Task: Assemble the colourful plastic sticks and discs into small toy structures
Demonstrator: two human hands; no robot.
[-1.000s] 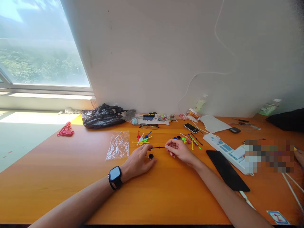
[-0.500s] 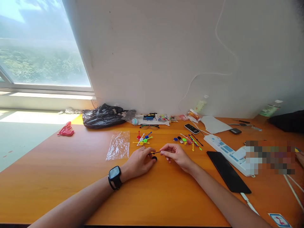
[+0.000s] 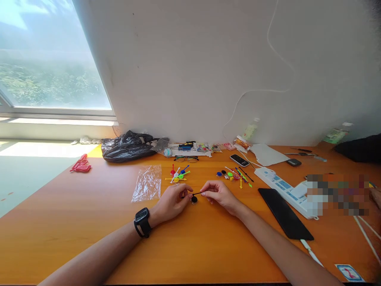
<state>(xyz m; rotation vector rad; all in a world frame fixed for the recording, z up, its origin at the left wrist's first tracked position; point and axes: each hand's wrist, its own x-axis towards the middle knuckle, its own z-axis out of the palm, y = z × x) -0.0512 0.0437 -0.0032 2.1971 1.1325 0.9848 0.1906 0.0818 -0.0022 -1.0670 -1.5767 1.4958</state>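
Over the orange table (image 3: 89, 222), my left hand (image 3: 172, 201), with a black watch on its wrist, pinches a small black round piece (image 3: 194, 199). My right hand (image 3: 219, 194) pinches the other end of a thin black stick (image 3: 197, 194) that reaches to that piece. Both hands are closed and nearly meet. Behind the left hand lies a cluster of joined coloured sticks and discs (image 3: 177, 174). Loose coloured sticks and discs (image 3: 235, 175) lie behind the right hand.
A clear plastic bag (image 3: 148, 182) lies left of the hands. A black bag (image 3: 126, 146), glasses (image 3: 186, 159), a remote (image 3: 239, 160) and small clutter line the wall. A black phone (image 3: 285, 218) and white power strip (image 3: 281, 186) lie right. Another person's hand (image 3: 375, 196) shows at far right.
Both hands drew closer together and slightly toward me. The black stick, earlier held out between them above the disc, now meets the black round piece at my left fingertips.
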